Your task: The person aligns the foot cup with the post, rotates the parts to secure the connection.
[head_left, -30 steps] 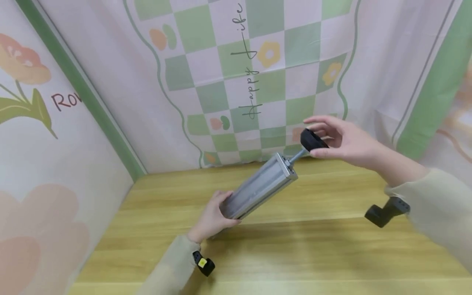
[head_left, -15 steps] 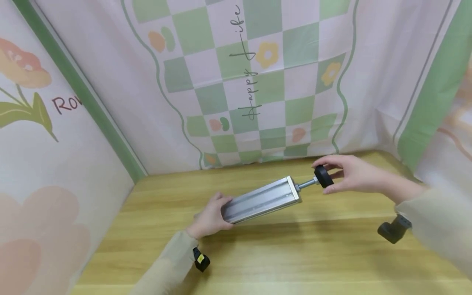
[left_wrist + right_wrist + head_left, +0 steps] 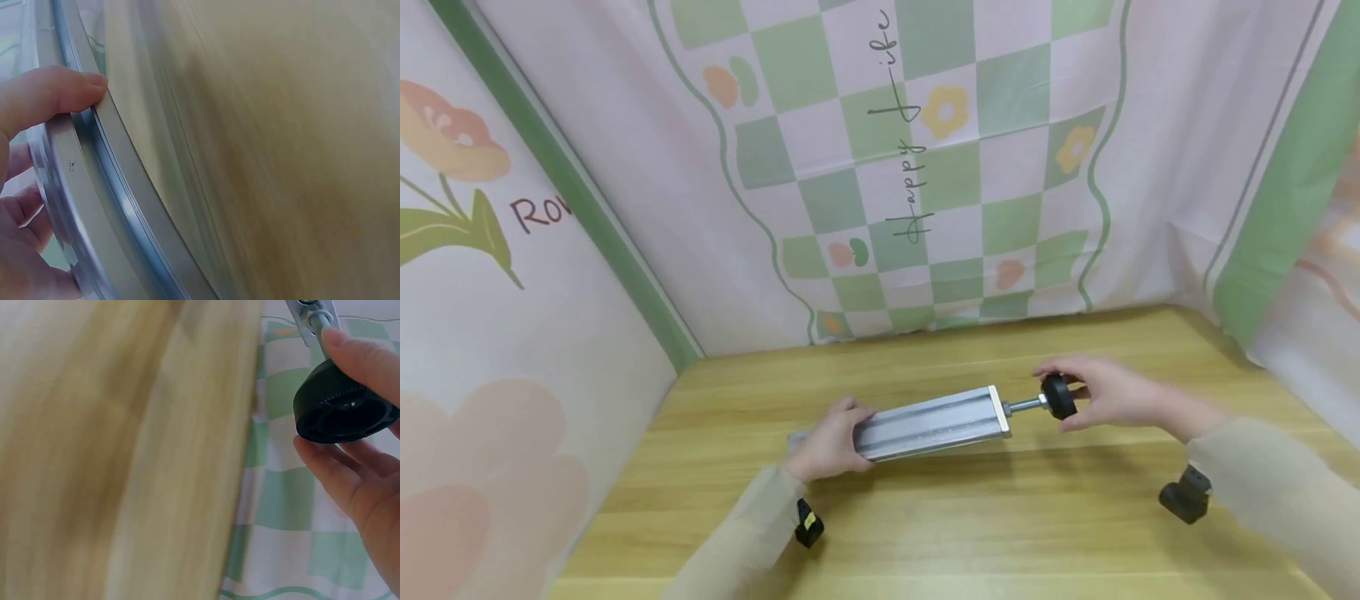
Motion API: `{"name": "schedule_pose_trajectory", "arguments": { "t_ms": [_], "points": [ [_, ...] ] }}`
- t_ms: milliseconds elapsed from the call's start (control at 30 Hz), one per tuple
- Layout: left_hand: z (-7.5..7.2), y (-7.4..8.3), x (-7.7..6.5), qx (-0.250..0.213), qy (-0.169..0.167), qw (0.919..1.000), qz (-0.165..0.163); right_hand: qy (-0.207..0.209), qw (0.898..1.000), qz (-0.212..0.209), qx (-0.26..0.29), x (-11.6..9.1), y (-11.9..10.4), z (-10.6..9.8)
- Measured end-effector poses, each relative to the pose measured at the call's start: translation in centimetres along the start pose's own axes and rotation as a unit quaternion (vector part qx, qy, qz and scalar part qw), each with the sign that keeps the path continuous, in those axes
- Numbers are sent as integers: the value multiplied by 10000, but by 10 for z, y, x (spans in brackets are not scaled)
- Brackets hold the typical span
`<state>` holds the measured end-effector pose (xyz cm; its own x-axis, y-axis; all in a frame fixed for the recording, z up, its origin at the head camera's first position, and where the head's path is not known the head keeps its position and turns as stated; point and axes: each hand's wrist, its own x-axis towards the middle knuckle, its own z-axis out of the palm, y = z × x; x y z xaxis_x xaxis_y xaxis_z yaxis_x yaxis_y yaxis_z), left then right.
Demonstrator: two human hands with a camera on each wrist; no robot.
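My left hand [image 3: 829,443] grips an aluminium profile [image 3: 934,423] near its left end, the thumb over a slotted face. The left wrist view shows that thumb across the groove of the profile [image 3: 103,194] and the other fingers on the far side. From the profile's right end plate [image 3: 1000,412] a threaded rod [image 3: 1025,406] with nuts sticks out to a round black leveling foot [image 3: 1058,397]. My right hand [image 3: 1111,393] pinches the foot between thumb and fingers. Its hollow, ribbed underside shows on the leveling foot [image 3: 340,409] in the right wrist view.
Both hands work above a wood-grain table [image 3: 925,533]. Behind it hangs a checked green-and-white curtain [image 3: 940,208], with a flowered curtain [image 3: 512,333] at the left. A black wrist camera [image 3: 1186,495] hangs under the right sleeve, another black camera [image 3: 808,525] under the left.
The profile's right end has swung down toward the table, from steeply slanted to nearly level. My right hand has come down with the foot; my left hand keeps its grip.
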<state>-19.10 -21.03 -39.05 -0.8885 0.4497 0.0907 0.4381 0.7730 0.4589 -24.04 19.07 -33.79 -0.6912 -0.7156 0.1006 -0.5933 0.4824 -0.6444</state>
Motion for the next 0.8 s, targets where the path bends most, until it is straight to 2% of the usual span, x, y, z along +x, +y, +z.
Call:
{"name": "schedule_pose_trajectory", "arguments": {
  "t_ms": [200, 400, 467, 667, 800],
  "points": [
    [2, -4, 5, 205, -229, 9995, -103, 40, 9999, 109, 102, 1, 17, 15],
    [4, -8, 12, 391, -452, 9981, -159, -123, 9998, 133, -65, 4, 31, 27],
    [6, -10, 14, 500, -490, 9975, -127, -159, 9995, 156, -214, 5, 34, 31],
    [9, -13, 19, 674, -626, 9957, -114, -121, 9927, 51, -1195, 8, 39, 42],
    [6, -12, 21, 620, -729, 9951, -234, -89, 9912, 48, -1322, 8, 39, 44]
  ]
}}
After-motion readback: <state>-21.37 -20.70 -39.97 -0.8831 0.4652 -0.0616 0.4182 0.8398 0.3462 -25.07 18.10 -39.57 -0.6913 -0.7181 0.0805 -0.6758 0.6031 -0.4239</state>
